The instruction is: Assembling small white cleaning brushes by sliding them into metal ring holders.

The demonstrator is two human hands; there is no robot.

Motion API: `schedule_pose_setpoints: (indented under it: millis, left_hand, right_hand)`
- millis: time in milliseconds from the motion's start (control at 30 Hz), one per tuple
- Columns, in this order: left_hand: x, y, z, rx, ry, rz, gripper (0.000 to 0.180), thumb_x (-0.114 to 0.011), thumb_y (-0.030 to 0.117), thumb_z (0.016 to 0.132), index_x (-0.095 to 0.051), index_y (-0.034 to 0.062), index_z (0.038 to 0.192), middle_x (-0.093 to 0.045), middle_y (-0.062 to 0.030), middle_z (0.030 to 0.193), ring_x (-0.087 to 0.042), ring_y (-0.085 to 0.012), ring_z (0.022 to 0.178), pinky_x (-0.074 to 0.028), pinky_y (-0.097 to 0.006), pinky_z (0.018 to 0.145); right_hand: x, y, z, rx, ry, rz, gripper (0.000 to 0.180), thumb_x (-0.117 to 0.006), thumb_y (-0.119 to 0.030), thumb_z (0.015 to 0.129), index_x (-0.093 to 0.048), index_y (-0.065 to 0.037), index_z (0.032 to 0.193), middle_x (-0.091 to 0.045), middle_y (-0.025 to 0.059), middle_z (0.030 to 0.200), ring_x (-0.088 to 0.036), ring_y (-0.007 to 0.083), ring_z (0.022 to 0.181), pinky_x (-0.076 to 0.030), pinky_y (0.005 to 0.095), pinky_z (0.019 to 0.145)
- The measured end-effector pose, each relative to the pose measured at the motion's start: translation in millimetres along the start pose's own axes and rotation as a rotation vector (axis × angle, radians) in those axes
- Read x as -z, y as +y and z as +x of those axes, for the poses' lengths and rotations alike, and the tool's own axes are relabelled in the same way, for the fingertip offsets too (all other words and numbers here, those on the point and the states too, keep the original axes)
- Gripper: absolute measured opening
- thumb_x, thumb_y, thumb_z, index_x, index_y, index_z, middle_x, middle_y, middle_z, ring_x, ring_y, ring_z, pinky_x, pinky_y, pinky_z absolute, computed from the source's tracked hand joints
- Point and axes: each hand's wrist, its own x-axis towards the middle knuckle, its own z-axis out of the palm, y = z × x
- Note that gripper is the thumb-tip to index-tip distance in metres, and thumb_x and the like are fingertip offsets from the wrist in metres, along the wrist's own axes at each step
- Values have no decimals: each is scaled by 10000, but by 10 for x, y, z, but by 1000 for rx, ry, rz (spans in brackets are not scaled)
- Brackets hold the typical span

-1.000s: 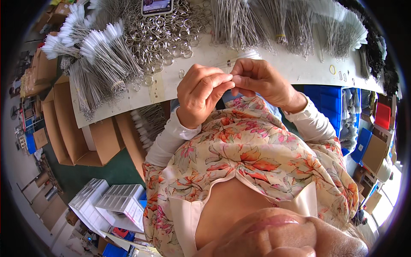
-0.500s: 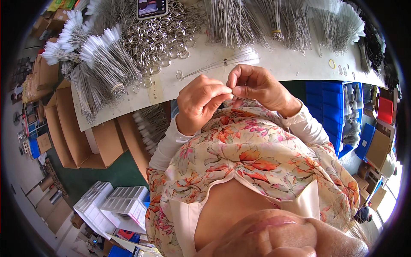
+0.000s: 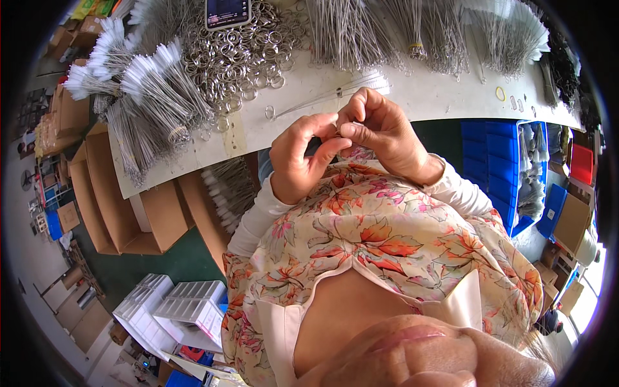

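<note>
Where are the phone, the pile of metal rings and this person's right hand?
Phone (image 3: 227, 13): head view, on its screen.
Pile of metal rings (image 3: 237, 59): head view, mid-heap.
Right hand (image 3: 389, 137): head view, near the thumb's base.

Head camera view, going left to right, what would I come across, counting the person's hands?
Open cardboard box → left hand → right hand → blue bins → red bin.

The rings (image 3: 222, 57) look glossy metal, the wires (image 3: 348, 39) duller metal, the tabletop (image 3: 445, 103) smooth, the boxes (image 3: 161, 219) matt cardboard.
</note>
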Motion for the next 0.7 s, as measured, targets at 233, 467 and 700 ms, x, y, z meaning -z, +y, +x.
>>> schedule_pose_setpoints:
  millis: [233,467,700]
  left_hand:
    - [59,-44,35,-122,-62,33,267,-724,52,726,-588,35,955,-613,-77,748,-591,-191,600,-464,-287,514]
    - [38,-92,135,-383,-91,149,317,-752,178,705,-606,42,951,-608,-81,851,-568,-217,675,-461,-310,546]
    - [518,-508,-53,296,284,284,150,-641,140,836,-633,15,917,-608,-42,665,-572,-135,577,-452,-262,538]
  right_hand:
    - [6,-100,-20,-102,-37,-43,141,-588,-116,882,-501,-40,962,-553,27,869,-552,80,767,-511,208,630]
    - [352,-434,87,-249,-362,-625,210,-602,-205,874,-646,-4,915,-619,30,706,-573,72,638,-446,222,542]
    - [1093,-474,-17,154,31,-2065,85,-589,-128,789,-613,-62,741,-612,91,724,-608,316,679,-483,390,597]
